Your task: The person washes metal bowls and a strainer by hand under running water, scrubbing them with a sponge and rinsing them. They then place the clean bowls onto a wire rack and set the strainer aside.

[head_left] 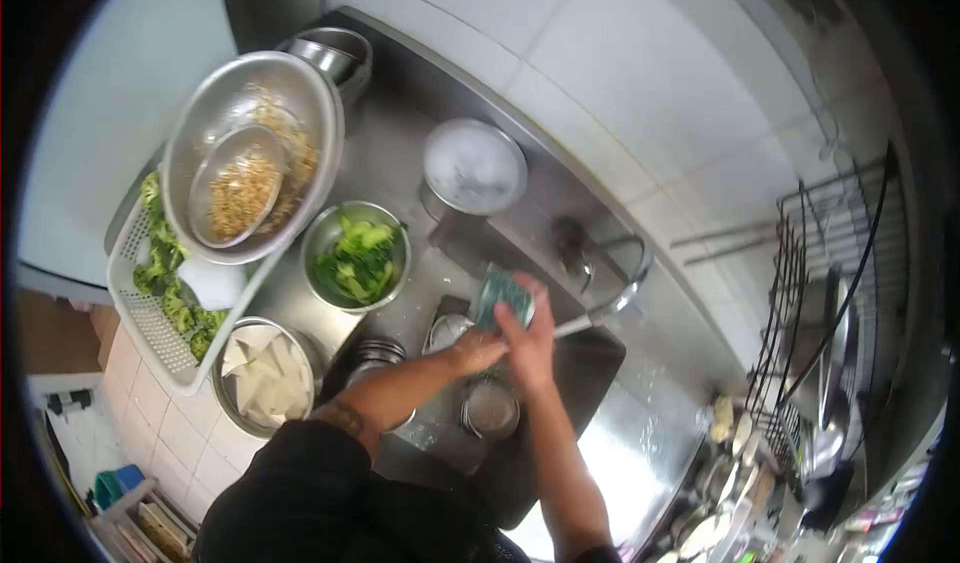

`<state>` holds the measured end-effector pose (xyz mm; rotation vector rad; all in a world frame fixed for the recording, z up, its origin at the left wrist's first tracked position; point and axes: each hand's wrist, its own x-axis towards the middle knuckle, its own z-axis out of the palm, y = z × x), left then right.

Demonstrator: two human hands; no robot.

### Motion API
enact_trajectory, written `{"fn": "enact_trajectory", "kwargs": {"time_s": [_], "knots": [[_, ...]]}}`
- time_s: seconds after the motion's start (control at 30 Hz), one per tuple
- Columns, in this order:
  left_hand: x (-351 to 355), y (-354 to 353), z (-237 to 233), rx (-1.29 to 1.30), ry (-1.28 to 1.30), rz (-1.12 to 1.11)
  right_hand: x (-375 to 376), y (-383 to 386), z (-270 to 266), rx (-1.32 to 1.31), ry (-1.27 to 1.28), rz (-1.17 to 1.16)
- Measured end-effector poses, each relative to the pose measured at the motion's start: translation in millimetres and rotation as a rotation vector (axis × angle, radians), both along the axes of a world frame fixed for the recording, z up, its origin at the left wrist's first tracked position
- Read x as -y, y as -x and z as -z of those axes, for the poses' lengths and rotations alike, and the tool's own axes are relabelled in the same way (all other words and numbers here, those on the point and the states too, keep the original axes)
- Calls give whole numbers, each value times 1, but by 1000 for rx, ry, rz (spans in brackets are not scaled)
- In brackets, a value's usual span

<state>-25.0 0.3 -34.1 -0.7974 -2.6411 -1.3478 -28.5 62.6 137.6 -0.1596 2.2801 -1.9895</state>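
My right hand (pixel 528 328) is above the sink (pixel 590 363), its fingers closed around a green scouring pad (pixel 503 298). Just left of it and partly behind it is my left hand (pixel 482 351), close under the pad. Its fingers are mostly hidden, so I cannot make out whether it grips anything. A curved tap (pixel 632 285) reaches over the sink, with its pale spout end right beside my right hand. Below my hands, a small round metal dish (pixel 491 409) sits in the sink. Stacked metal bowls (pixel 378 355) stand to the left of my left forearm.
Left of the sink are a bowl of green leafy vegetables (pixel 357 263), a pot of pale slices (pixel 265 378), a white basket (pixel 180 363) with broccoli, and a large metal bowl (pixel 180 163). A pot with whitish contents (pixel 475 168) stands behind. A wire rack (pixel 790 293) hangs at right.
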Motion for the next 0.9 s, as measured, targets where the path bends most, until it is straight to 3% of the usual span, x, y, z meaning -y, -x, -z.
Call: {"fn": "enact_trajectory", "kwargs": {"time_s": [0.03,0.07,0.1,0.13,0.2,0.27,0.3,0.4,0.43,0.5,0.53,0.57,0.6,0.63,0.7,0.73,0.77,0.8,0.83,0.87,0.9], "knots": [[3,-3,-16,42,-305,-88,30,25,-49,104,-45,12],[9,-6,-27,-19,-83,-114,48,57,-39,-174,-162,14],[14,-14,-38,-69,139,-140,65,82,-40,-192,-151,-7],[21,-25,-50,-12,37,-151,78,104,-44,-522,-523,-55],[35,-50,-67,-12,-27,-272,90,138,-32,-871,-883,-93],[39,-73,-60,-50,-108,-371,91,164,-5,-525,-813,-332],[35,-79,-43,125,-370,-544,91,160,-11,-527,-814,-330],[15,-95,58,590,-995,-981,72,111,-31,-763,-569,5],[21,-95,49,593,-1014,-969,59,83,-28,-875,-534,103],[40,-98,1,822,-1148,-1122,28,14,13,-620,-507,167],[39,-101,-22,835,-1140,-1101,25,-34,31,-389,-350,223],[37,-106,-44,819,-1189,-1046,7,-82,83,46,-128,238],[34,-114,-50,806,-1227,-990,-9,-128,84,293,-204,97],[33,-123,-51,823,-1191,-965,-25,-154,87,303,-184,135],[25,-149,-53,986,-1027,-906,-75,-195,98,-46,-431,-484],[20,-161,-60,1064,-940,-885,-98,-194,110,-231,-765,-481],[2,-168,-56,1064,-1057,-843,-111,-186,114,-391,-1109,-473],[-16,-173,-51,1063,-1183,-807,-97,-185,98,-201,-935,-209],[-19,-168,-70,1007,-1011,-769,-79,-178,78,-30,-751,45],[-21,-152,-92,940,-853,-731,-69,-174,74,153,-434,54],[-9,-133,-94,1048,-838,-623,-64,-177,71,323,-106,61]]}}
